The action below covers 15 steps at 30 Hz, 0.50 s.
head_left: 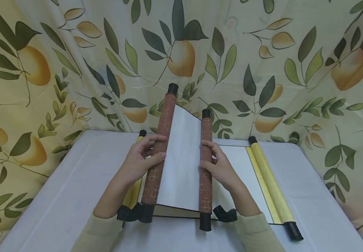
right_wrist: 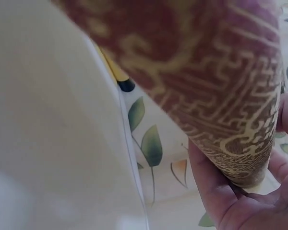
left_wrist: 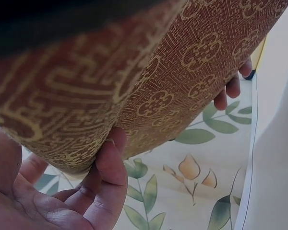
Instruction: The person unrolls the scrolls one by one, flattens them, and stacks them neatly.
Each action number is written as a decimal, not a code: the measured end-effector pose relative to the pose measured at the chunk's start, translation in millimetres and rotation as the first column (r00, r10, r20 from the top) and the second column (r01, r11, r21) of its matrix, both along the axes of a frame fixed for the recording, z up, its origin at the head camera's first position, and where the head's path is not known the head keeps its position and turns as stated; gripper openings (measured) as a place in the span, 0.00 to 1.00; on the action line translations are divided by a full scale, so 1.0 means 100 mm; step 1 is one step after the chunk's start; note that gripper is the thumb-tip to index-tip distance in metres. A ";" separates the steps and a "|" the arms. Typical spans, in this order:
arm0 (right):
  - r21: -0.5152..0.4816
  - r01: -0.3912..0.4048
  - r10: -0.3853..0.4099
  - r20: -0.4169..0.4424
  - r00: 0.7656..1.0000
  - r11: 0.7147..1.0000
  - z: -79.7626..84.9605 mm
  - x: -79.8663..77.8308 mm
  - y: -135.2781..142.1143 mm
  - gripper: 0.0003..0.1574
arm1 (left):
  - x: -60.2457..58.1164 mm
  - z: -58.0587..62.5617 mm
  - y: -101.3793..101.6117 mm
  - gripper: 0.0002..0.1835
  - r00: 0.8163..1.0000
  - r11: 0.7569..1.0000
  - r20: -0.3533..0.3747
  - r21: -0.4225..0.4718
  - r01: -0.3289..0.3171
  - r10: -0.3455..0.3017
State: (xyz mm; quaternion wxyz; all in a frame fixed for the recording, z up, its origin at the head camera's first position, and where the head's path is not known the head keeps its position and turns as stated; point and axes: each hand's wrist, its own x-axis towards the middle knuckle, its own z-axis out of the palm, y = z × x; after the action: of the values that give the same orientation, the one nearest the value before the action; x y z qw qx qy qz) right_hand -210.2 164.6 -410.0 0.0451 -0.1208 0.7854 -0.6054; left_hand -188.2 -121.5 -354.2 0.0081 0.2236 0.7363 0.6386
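Note:
A hanging scroll with reddish-brown patterned rolls is held up, tilted, over the table, its white paper (head_left: pixel 181 164) stretched between the two rolls. My left hand (head_left: pixel 142 157) grips the left roll (head_left: pixel 152 183), thumb in front. Around the right roll (head_left: pixel 206 189), my right hand (head_left: pixel 220 162) curls at mid-length. Black knobs cap the roll ends. In the left wrist view, gold floral patterning covers the brocade (left_wrist: pixel 158 91), with the left fingers (left_wrist: pixel 110 167) pinching its lower edge. The right wrist view shows the right fingers (right_wrist: pixel 209 184) around the brocade roll (right_wrist: pixel 221 110).
Below the held scroll, a second scroll lies spread on the white table (head_left: pixel 65 175). Its yellow right roll (head_left: pixel 271 182) shows at the right, and its left roll (head_left: pixel 132 196) is partly hidden by my left arm. A fruit-and-leaf patterned curtain (head_left: pixel 181 70) hangs behind the table.

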 end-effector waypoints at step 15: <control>0.004 -0.003 0.003 -0.008 1.000 1.000 0.00 0.00 -0.01 0.43 | 0.01 0.03 -0.06 0.22 0.999 0.999 -0.026 -0.030 -0.033 0.032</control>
State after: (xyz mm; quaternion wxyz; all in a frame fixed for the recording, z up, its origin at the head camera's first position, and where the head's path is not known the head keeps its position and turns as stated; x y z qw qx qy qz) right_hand -210.0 164.1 -410.0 0.0431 -0.1241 0.7865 -0.6035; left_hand -186.8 -127.8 -351.3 -0.0085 0.2196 0.7497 0.6243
